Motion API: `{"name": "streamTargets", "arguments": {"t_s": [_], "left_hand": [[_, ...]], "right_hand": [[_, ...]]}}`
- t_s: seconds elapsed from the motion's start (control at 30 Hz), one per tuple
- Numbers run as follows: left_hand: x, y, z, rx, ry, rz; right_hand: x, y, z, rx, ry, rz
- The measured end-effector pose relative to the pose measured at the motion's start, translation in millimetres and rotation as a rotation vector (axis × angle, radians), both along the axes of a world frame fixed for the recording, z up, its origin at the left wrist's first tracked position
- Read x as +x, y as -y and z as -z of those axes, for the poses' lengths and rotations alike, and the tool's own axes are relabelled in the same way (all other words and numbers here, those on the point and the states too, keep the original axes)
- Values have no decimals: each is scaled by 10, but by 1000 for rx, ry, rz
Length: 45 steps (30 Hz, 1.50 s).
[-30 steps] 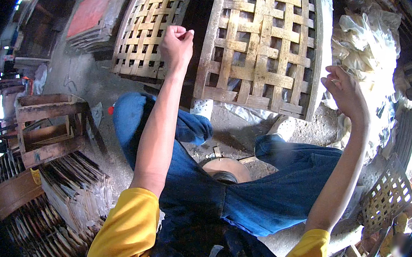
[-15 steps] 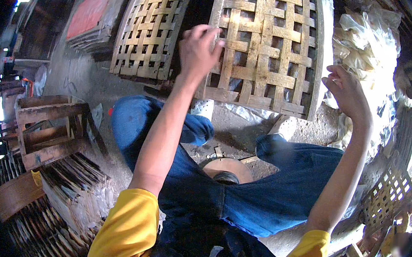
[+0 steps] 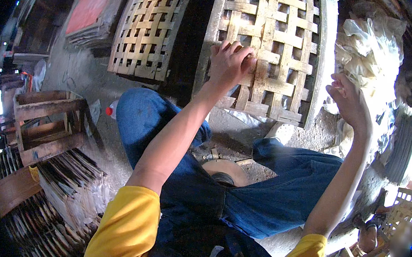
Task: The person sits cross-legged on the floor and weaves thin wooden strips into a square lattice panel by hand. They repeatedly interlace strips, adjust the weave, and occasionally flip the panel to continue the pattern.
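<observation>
A woven bamboo lattice panel [image 3: 264, 80] in a wooden frame lies in front of my knees, with dark gaps between its strips. My left hand [image 3: 230, 66] is over its left half, fingers bent inward and thumb toward the right. Whether anything is pinched there is hidden. Just beyond the panel's right edge is my right hand [image 3: 349, 101], its fingers curled toward the thumb. What it holds, if anything, I cannot make out. Crumpled translucent plastic sheets [image 3: 369, 59] are heaped behind and beside that hand.
A second lattice panel [image 3: 148, 30] lies left of the first. Farther left is a stack with a red top [image 3: 89, 13]. A wooden crate frame [image 3: 46, 107] and stacked thin sheets [image 3: 71, 180] stand at my left. A round disc [image 3: 227, 170] lies between my legs.
My left hand has moved right, from the panel's left edge onto the lattice, and its fingers have curled. The right hand has dropped slightly, its fingers more bent.
</observation>
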State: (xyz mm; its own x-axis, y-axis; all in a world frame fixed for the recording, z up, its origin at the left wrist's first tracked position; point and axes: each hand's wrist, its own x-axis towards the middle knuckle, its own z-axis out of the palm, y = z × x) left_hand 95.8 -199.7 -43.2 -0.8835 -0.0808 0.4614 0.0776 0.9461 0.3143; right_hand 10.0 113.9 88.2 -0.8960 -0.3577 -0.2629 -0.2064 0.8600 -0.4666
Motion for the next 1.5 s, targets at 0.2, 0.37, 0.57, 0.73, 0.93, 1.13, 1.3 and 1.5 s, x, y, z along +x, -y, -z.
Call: {"name": "streamTargets", "arguments": {"t_s": [0.2,0.37,0.57,0.73,0.93,1.13,1.3,1.5], "left_hand": [[3,-35,60,-37,-13,-35],[-5,-50,54,-42,-30,-21],[-9,-76,75,-49,44,-27],[-62,59,179,386,-119,87],[-2,631,-123,474,-329,-180],[335,1285,-113,587,-159,-620],[423,1348,292,254,-4,-674],[202,769,-8,205,-211,-153]], "right_hand": [[-61,85,-47,-14,57,23],[-54,114,4,45,5,31],[33,162,-6,36,-21,-22],[29,145,27,48,3,-10],[118,193,-18,31,-7,-16],[211,245,-103,13,0,-47],[245,288,-117,5,-40,-55],[274,185,-28,14,-26,-2]]}}
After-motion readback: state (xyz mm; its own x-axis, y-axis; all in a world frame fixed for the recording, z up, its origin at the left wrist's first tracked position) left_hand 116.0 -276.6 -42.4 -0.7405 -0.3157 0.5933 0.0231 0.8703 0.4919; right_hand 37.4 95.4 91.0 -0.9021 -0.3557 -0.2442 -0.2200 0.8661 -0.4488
